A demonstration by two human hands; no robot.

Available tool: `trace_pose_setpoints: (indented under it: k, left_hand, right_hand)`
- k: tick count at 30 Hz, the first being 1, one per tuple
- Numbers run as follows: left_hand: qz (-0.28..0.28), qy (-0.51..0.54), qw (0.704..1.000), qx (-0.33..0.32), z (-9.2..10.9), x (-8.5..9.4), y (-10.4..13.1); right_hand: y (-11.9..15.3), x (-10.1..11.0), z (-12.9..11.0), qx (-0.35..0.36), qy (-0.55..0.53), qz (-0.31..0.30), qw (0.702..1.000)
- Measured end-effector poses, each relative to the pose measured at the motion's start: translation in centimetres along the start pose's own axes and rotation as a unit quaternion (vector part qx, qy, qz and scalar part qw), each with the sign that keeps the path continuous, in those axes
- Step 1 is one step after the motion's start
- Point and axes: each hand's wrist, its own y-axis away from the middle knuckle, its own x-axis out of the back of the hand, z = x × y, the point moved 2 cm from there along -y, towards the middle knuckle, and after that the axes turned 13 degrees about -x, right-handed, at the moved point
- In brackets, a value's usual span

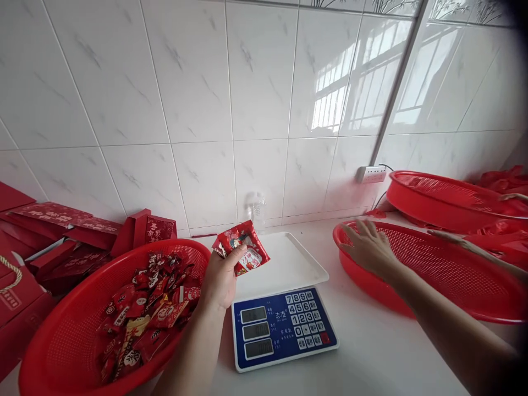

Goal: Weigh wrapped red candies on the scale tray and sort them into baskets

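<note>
My left hand [223, 275] is closed around a few red snack packets [244, 250], thumb on top, above the near edge of the scale's white tray [301, 256]. Below sits the digital scale [284, 327], with a blue keypad panel and three small displays. To the left, a red perforated basket [53, 330] holds many small red packets [144, 319]. My right hand [369, 247], its fingers spread and nothing held, is at the left side of another red basket [429, 264]. I cannot tell whether it touches the rim.
Red gift boxes [74, 231] crowd the left back. A clear plastic bottle [259, 212] stands by the tiled wall, near a power strip [371, 174]. Another red basket [437, 192] stands behind the right one. Another person's hand [457, 239] reaches in from the right.
</note>
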Motion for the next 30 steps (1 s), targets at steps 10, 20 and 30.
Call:
trace_pose_setpoints:
  k: [10, 20, 30]
  left_hand:
    - [-0.123, -0.119, 0.984, -0.058, -0.5, 0.1, 0.6]
    - [-0.141, -0.183, 0.971, -0.052, -1.2, 0.5, 0.2]
    - [0.005, -0.161, 0.986, -0.038, -1.5, 1.7, -0.5]
  right_hand:
    - [8.1, -4.3, -15.9, 0.131, -0.403, -0.289, 0.859]
    - [7.1, -5.9, -14.2, 0.063, -0.494, -0.304, 0.812]
    - [5.2, -6.8, -12.3, 0.039, -0.4, -0.294, 0.867]
